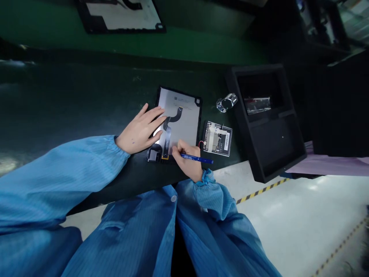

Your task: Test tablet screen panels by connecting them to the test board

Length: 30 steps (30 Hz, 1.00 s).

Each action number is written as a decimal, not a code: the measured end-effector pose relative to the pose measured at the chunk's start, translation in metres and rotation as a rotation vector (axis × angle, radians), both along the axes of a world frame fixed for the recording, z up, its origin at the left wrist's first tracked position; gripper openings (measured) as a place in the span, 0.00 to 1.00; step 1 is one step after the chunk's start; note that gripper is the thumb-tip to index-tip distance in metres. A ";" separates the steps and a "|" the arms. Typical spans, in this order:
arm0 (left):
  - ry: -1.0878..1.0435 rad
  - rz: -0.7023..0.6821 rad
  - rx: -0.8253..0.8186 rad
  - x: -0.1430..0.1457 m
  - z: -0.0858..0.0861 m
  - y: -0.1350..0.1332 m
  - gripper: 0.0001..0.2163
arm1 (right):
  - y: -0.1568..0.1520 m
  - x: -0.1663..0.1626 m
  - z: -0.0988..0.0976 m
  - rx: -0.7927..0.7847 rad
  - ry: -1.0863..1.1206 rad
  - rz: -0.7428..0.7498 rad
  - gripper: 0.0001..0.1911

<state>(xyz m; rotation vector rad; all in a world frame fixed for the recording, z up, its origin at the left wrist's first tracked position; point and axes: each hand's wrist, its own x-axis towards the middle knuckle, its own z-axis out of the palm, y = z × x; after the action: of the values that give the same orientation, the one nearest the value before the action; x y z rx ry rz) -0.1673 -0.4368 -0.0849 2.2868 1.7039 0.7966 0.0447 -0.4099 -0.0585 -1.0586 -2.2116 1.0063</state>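
A tablet-sized display panel (186,119) with a silver back and black edges lies on the dark green table in front of me. Across it runs a black ribbon cable (174,116). My left hand (141,130) rests on the panel's left side, fingers spread near the cable. Closed around a blue pen (197,158), my right hand (188,159) sits at the panel's lower right; the pen's tip is hidden by the fingers. Just right of the panel lies a small circuit board (217,138) with a white label and a red wire beside it.
A shiny metallic, round object (227,102) stands beside a black divided tray (256,161), which holds a clear-looking packet (258,104). Another display panel (127,17) lies on the green surface at the back. Yellow-black tape (263,190) marks the floor at right.
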 end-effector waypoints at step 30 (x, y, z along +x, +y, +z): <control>-0.327 -0.075 0.014 0.071 0.070 -0.001 0.05 | 0.037 0.054 0.046 -0.377 0.407 -0.099 0.15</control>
<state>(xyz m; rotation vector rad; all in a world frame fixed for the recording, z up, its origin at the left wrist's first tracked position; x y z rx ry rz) -0.0965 -0.4377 -0.0147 2.0747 1.4631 1.0972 0.0983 -0.3724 -0.0125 -0.9957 -1.6682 1.4829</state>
